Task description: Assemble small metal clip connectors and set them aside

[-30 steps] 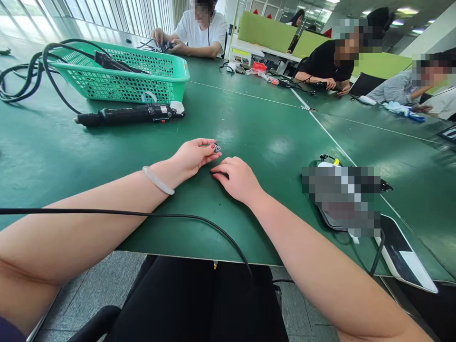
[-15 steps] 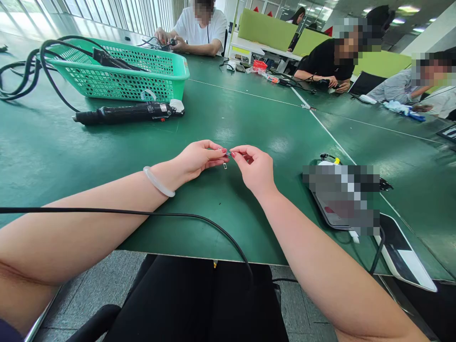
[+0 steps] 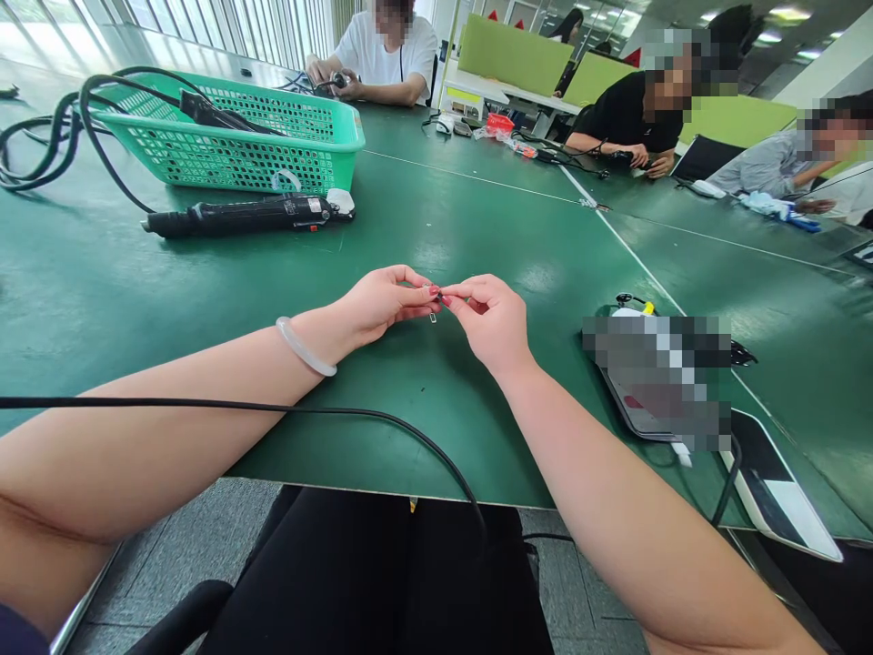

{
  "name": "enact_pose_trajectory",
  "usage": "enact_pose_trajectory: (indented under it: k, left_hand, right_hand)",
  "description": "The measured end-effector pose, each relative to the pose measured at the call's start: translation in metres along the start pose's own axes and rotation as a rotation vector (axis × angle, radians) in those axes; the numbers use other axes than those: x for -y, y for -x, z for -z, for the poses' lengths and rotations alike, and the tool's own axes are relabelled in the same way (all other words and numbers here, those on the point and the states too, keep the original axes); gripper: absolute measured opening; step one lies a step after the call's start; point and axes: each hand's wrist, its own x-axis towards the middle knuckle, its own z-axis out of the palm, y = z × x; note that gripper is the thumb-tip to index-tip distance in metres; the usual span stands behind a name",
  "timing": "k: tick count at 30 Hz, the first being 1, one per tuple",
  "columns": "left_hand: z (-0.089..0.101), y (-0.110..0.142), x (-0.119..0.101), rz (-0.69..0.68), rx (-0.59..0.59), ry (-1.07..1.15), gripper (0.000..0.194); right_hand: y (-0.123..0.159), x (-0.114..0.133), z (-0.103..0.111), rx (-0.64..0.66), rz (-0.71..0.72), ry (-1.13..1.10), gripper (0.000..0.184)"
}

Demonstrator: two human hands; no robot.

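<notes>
Over the green table, my left hand point(image 3: 396, 296) pinches a small item between thumb and fingers; what it is stays mostly hidden. Just below those fingertips hangs a tiny pale rectangular metal loop point(image 3: 432, 317), seemingly part of that item. My right hand point(image 3: 492, 314) is closed in a pinch, its thumb and index fingertip meeting my left fingertips at the same small item. Both hands are above the tabletop near its front edge, and a pale bangle point(image 3: 305, 347) rings my left wrist.
A black electric screwdriver point(image 3: 249, 216) lies before a green perforated basket point(image 3: 238, 150) with black cables. A dark, partly blurred device point(image 3: 614, 391) and a white-and-black flat object point(image 3: 784, 491) are at right. A black cable point(image 3: 382, 416) crosses in front. Other people sit across the table.
My right fingertips have closed in against my left ones, covering more of the small item between them. The view has shifted slightly.
</notes>
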Motion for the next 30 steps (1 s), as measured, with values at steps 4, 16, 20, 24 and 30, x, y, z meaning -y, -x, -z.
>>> enact_pose_trajectory:
  k: [4, 16, 20, 24, 30]
  left_hand:
    - [0.0, 0.0, -0.001, -0.006, 0.001, 0.008, 0.012]
    - [0.0, -0.002, -0.001, 0.0, -0.166, 0.021, 0.02]
    - [-0.001, -0.002, -0.001, 0.0, -0.167, -0.001, 0.021]
    - [0.0, -0.002, 0.001, 0.011, -0.136, -0.051, 0.023]
    - [0.001, -0.003, 0.003, 0.006, -0.118, -0.062, 0.022]
  right_hand:
    - [0.0, 0.0, 0.001, 0.011, -0.004, -0.008, 0.017]
    - [-0.001, -0.012, -0.007, 0.316, 0.012, 0.402, 0.017]
    - [-0.002, -0.013, -0.006, 0.341, 0.042, 0.443, 0.022]
    - [-0.004, -0.014, -0.003, 0.322, 0.02, 0.415, 0.025]
    - [-0.004, -0.011, 0.0, 0.315, -0.061, 0.363, 0.013]
